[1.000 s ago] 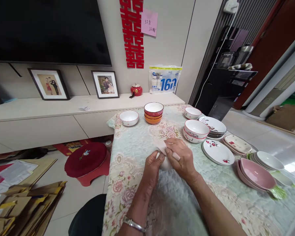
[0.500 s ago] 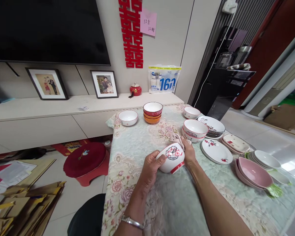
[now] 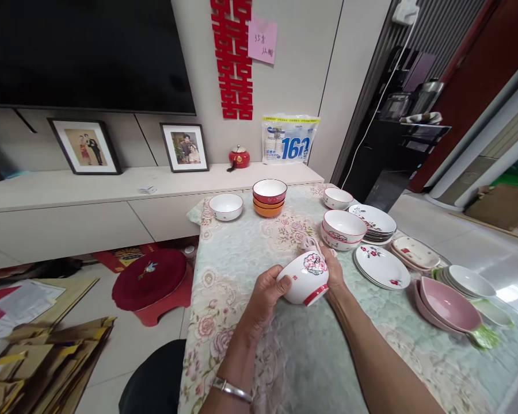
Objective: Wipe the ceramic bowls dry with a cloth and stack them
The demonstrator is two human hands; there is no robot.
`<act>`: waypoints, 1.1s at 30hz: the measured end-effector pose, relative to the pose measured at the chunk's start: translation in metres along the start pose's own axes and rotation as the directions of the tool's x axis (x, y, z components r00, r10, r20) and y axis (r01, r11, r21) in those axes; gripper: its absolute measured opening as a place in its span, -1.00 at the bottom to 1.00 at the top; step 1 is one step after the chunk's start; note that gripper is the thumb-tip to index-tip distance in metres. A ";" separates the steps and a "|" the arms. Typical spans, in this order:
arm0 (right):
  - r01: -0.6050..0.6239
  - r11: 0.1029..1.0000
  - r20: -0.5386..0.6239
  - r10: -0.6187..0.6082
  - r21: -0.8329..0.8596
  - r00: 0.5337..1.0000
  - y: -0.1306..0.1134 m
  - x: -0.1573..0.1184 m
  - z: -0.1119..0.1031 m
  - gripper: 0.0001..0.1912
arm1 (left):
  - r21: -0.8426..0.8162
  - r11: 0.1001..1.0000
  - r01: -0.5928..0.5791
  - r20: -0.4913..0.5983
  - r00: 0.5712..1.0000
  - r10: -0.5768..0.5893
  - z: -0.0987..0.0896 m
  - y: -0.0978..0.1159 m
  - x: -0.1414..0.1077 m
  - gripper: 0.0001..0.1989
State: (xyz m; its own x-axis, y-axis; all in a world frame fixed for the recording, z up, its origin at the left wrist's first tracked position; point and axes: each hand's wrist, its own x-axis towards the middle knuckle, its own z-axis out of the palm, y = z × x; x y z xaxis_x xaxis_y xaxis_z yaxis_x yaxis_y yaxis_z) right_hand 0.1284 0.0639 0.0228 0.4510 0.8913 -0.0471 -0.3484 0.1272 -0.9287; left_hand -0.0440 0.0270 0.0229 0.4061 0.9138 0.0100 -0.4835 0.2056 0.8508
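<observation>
A white bowl point(image 3: 303, 283) with a red foot and a printed flower design is held tilted on its side above the table, its base toward me. My left hand point(image 3: 267, 290) grips its left edge, thumb on the outer wall. At the far rim, my right hand point(image 3: 331, 265) holds a pale pinkish cloth point(image 3: 311, 244) against the bowl; most of its fingers are hidden behind the bowl and cloth. Just beyond my right hand stand two stacked white bowls point(image 3: 343, 226) with red rims.
On the flowered tablecloth point(image 3: 224, 270) stand a white bowl point(image 3: 226, 207), stacked red and orange bowls point(image 3: 269, 198), a small bowl point(image 3: 337, 198), plates point(image 3: 381, 265) and pink leaf-shaped dishes point(image 3: 449, 305). A red stool point(image 3: 151, 282) is left of the table; a cabinet point(image 3: 155, 187) runs behind.
The bowl has turned in my hands: its printed design has shifted to the right, and a small red mark now shows on its wall. The cloth stays at the rim.
</observation>
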 end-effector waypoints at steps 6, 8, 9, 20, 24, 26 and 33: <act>0.261 0.939 0.147 -0.232 -0.225 0.962 -0.018 -0.010 -0.004 -0.74 | 0.021 0.999 -0.038 -0.057 0.998 0.040 0.006 0.002 0.002 -0.63; 0.511 0.787 0.306 -0.421 -0.346 0.854 -0.031 -0.019 -0.001 -0.79 | 0.013 0.999 -0.042 -0.056 0.998 0.043 0.008 0.002 0.002 -0.63; 0.636 0.676 0.406 -0.497 -0.372 0.766 -0.037 -0.025 0.002 -0.81 | 0.002 0.999 -0.042 -0.050 0.998 0.042 0.009 0.002 0.002 -0.64; 0.897 0.307 0.748 -0.500 -0.317 0.436 -0.054 -0.055 0.021 -0.82 | 0.001 0.993 -0.114 0.010 0.993 0.114 0.011 0.000 0.003 -0.73; 0.635 0.682 0.506 -0.428 -0.364 0.749 -0.046 -0.025 0.002 -0.76 | 0.092 0.993 -0.072 0.024 0.997 0.070 0.014 0.000 0.001 -0.69; 0.452 0.832 0.386 -0.321 -0.322 0.865 -0.038 -0.012 -0.006 -0.73 | 0.158 0.985 -0.063 0.010 0.998 0.062 0.013 -0.001 0.001 -0.65; 0.057 0.997 0.004 -0.057 0.042 0.998 -0.017 0.005 -0.006 -0.72 | 0.226 0.974 -0.025 0.054 0.998 0.013 0.003 -0.005 0.003 -0.68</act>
State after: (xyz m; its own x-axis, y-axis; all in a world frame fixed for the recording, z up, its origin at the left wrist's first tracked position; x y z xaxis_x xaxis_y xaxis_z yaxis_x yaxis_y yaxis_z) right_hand 0.1416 0.0634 0.0359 0.4669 0.8843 0.0077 -0.3561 0.1960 -0.9137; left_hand -0.0379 0.0280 0.0201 0.4408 0.8962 0.0498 -0.3056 0.0977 0.9471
